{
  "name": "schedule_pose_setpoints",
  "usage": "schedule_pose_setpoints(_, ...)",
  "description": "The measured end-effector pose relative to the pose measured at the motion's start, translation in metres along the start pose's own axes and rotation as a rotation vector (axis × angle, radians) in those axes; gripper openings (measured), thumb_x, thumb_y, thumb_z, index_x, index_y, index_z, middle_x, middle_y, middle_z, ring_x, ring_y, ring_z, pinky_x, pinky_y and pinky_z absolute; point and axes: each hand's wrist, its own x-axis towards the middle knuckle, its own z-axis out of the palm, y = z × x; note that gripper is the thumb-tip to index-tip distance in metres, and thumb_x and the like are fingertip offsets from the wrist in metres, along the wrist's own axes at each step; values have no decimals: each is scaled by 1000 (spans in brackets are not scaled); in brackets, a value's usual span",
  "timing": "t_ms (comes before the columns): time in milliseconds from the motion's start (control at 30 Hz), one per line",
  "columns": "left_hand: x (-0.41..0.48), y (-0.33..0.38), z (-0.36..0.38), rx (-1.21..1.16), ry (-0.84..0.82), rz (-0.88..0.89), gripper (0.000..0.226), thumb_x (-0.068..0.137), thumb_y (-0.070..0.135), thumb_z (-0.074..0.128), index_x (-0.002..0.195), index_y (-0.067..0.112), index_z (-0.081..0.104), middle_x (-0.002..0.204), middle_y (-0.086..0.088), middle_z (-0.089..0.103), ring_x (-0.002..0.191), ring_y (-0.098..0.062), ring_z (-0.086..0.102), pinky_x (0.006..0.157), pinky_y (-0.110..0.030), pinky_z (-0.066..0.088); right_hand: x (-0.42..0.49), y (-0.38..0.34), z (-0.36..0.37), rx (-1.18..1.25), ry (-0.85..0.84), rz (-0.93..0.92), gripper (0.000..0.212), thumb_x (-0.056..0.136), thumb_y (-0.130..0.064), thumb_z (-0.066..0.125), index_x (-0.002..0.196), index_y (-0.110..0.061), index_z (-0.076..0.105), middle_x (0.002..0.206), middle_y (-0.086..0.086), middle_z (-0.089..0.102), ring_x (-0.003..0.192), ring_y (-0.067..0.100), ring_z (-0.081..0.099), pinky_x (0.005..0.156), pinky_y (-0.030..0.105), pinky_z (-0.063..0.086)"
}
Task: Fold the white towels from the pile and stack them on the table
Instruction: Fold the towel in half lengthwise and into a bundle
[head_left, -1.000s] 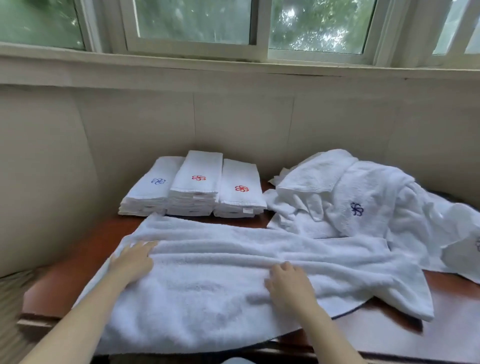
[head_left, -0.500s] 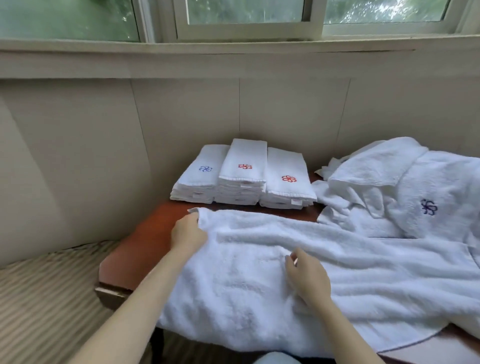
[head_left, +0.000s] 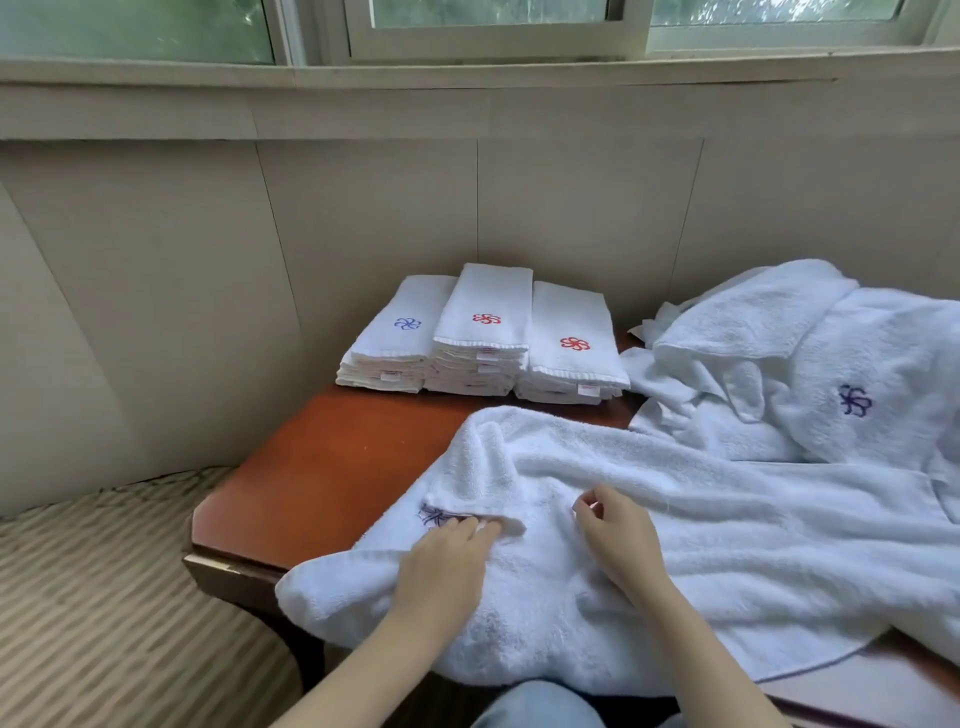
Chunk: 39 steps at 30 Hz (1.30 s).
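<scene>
Lower centre: your left hand (head_left: 447, 564) pinches the turned-back corner of the towel (head_left: 701, 545) spread over the table (head_left: 332, 467) — probably to carry that end across in a fold. Your right hand (head_left: 621, 540), just beside it, curls thumb and forefinger on the cloth; whether they nip it cannot be told. The folded stacks (head_left: 483, 332) stand at centre, behind the towel. The pile (head_left: 857, 358) runs off the right edge — its extent hidden. That corner half covers a dark emblem (head_left: 436, 516).

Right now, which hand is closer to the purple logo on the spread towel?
Left. The left hand grips the towel beside the logo; the right hand pinches it farther right.
</scene>
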Motion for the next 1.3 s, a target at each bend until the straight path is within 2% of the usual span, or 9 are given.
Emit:
schedule_pose_setpoints(133,12,4,-12,-167,-16,-203,44,94,45,42,133,24,43,119,9,59,106,-14,56,81,-29,48,-3,0,-3,-2,-7,-22,15,91,-16,49,80,-15,59,69,-5,58,64,11,50,55,26,35)
schedule_pose_setpoints(267,65,3,-28,-477,-155,-538,87,74,79,47,125,8,47,105,-1,62,96,-23,61,67,-30,47,7,3,-12,-21,-131,-15,20,90,-11,45,91,-20,63,79,-2,66,68,12,57,56,25,42)
schedule_pose_setpoints(433,103,-8,-30,-633,-63,-736,72,85,27,60,143,19,18,142,-6,44,106,-29,56,74,-32,45,59,49,-74,-423,158,88,44,86,-5,45,129,-14,48,123,12,56,114,32,51,84,36,41)
schedule_pose_setpoints(567,131,-15,-36,-663,-116,-579,68,91,1,40,150,29,22,156,-8,21,85,-23,57,59,-29,47,91,85,-123,-613,-97,185,38,92,-19,48,130,-15,43,132,10,50,122,30,47,94,34,41)
schedule_pose_setpoints(767,150,-31,-72,-858,-37,-476,23,94,-2,48,104,4,67,104,-13,60,84,-22,59,57,-19,45,100,59,-160,-900,-588,184,23,84,-11,48,101,-6,62,79,7,60,57,16,55,36,17,41)
schedule_pose_setpoints(933,182,-72,-171,-509,277,-291,67,85,-12,39,144,19,41,134,-21,52,113,-38,55,87,-35,45,116,13,-231,-504,274,57,6,85,-7,49,90,-5,52,93,20,63,88,34,63,72,36,48)
schedule_pose_setpoints(1133,177,-81,-298,-807,797,-60,60,80,-14,31,116,16,69,115,-2,65,111,-11,54,95,-13,40,99,-66,-331,-222,827,-186,14,87,-9,46,100,-5,50,101,31,60,90,46,56,68,34,31)
schedule_pose_setpoints(1233,140,-86,-309,-962,770,-57,72,79,-6,27,56,47,71,61,27,65,67,7,61,71,-8,43,56,-65,-341,-404,622,-148,10,85,-9,50,94,-7,52,118,36,53,89,42,61,68,35,39)
schedule_pose_setpoints(1300,119,-99,-291,-968,664,-153,80,82,-14,26,48,44,68,49,25,60,52,7,57,61,-11,41,22,-50,-337,-523,127,-31,9,84,-15,61,87,-12,53,99,23,64,68,27,67,61,35,52)
